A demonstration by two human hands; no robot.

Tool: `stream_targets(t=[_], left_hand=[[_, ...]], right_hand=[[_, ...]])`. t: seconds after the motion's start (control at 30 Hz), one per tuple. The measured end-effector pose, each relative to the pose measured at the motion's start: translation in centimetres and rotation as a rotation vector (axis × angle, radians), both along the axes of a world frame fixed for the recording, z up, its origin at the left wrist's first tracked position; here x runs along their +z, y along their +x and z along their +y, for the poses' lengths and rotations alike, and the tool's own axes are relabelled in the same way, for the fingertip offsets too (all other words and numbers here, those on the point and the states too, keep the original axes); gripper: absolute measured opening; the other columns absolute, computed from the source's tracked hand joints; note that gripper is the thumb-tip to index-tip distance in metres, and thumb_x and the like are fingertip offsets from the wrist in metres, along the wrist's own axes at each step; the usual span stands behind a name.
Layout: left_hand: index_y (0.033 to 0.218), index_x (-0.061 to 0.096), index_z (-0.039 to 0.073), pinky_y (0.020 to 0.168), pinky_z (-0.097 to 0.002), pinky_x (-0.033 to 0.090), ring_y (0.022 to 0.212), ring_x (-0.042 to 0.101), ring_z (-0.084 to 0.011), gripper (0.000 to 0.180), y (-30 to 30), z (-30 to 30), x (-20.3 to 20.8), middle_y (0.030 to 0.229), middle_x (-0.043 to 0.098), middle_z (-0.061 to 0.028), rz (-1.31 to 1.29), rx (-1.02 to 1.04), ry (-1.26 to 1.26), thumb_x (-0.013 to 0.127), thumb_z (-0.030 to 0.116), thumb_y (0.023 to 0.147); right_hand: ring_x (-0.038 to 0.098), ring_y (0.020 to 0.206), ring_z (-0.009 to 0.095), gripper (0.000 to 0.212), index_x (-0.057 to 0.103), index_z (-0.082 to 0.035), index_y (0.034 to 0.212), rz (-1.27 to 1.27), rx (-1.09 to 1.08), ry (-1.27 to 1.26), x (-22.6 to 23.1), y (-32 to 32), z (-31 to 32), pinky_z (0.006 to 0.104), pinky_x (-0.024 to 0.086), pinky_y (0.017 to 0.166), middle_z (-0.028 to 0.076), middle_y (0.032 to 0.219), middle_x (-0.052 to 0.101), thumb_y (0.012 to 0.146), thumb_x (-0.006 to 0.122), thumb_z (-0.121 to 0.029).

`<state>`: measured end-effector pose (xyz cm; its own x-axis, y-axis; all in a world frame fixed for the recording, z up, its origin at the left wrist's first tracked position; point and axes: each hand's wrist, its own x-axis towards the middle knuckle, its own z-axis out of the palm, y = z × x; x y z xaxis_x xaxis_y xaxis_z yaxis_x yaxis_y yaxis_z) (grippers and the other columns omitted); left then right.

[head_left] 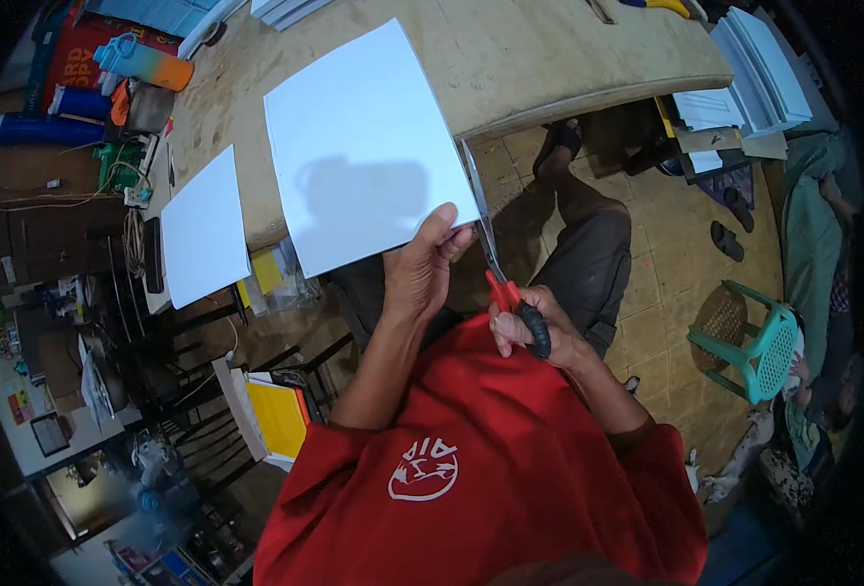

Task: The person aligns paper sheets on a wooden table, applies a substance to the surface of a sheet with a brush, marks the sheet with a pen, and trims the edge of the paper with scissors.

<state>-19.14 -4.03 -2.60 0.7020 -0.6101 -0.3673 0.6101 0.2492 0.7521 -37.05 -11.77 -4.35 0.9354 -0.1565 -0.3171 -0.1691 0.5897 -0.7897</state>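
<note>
My left hand (426, 256) pinches the near right corner of a large white sheet (354, 127), thumb on top and fingers beneath. The sheet rests partly on the wooden table and overhangs its front edge, and a dark shadow falls across it. In my right hand (539, 327) is a pair of scissors (505, 291) with red handles, one loop wrapped in black. Their blades point away from me along the sheet's right edge, close to my left fingertips. Whether the blades touch the sheet, I cannot tell. A second white sheet (205, 230) lies to the left.
The wooden table (549, 59) has a rounded front edge. An orange and blue bottle (144, 62) stands at the far left. Stacked white boards (759, 73) stand at the far right, above a green plastic stool (752, 342). A yellow-faced box (276, 418) sits low on the left.
</note>
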Motion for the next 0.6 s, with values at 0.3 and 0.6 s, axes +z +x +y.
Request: stream_targets(t=[0.3,0.6], left_hand=[[0.124,0.056,0.004,0.071,-0.0262,0.064,0.087,0.071,-0.0157,0.038,-0.28,0.01,0.05,0.105,0.067,-0.0064,-0.001,0.008,-0.002,0.072,0.004,0.09],[0.124,0.057,0.005,0.07,-0.0262,0.063,0.086,0.072,-0.016,0.04,-0.28,-0.02,0.16,0.104,0.068,-0.0068,0.004,-0.001,0.015,0.074,0.006,0.089]], right_hand=[[0.051,0.049,0.004,0.027,0.065,-0.009,0.074,0.172,-0.035,-0.04,0.86,0.22,0.22,0.0209,0.036,0.047,-0.003,0.058,0.059,0.087,0.081,-0.026],[0.054,0.049,0.003,0.026,0.066,-0.006,0.075,0.222,-0.024,-0.072,0.66,-0.29,0.02,0.0197,0.041,0.046,-0.003,0.058,0.059,0.089,0.08,-0.023]])
